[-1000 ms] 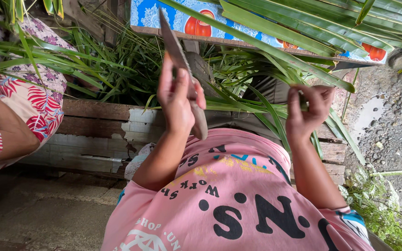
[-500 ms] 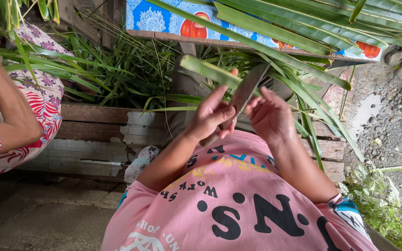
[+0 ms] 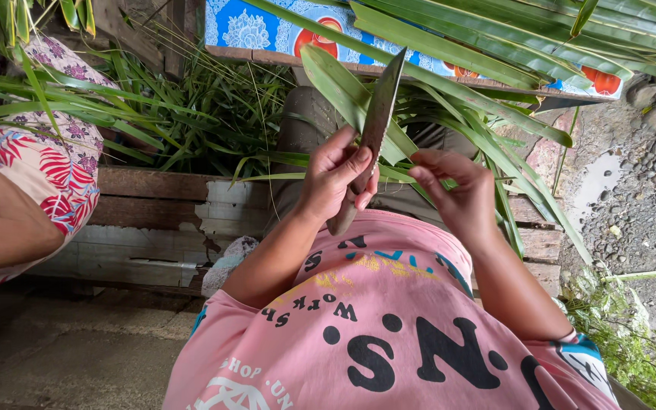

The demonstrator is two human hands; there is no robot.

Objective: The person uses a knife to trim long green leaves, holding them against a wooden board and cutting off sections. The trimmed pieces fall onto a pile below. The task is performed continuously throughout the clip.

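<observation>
- Knife (image 3: 374,125) up in the middle of the view, long worn blade pointing up and away from the body, tip just under the blue patterned board (image 3: 256,29).
- Left hand (image 3: 334,182) is wrapped tight round the knife's handle, fingers curled closed, thumb pressed along the base of the blade; the butt of the handle pokes out below the palm.
- Broad green leaf (image 3: 341,85) lies right behind the blade, slanting down from upper left toward the right hand, and the blade crosses it.
- Right hand (image 3: 458,196) sits just beside the knife, fingers bent and pinched together at the lower end of the leaf; whether it has a firm grip there or only touches it, I cannot tell.
- Both hands are raised in front of the pink shirt (image 3: 389,326), close together, above a seat of weathered wooden planks (image 3: 153,209).
- More long green leaves fan out across the top and spill over the planks.
- Off to the left, another person's arm (image 3: 1,216) shows against red and pink flowered cloth, well apart from the knife.
- Wet gravel ground (image 3: 647,212) runs down the right edge.
</observation>
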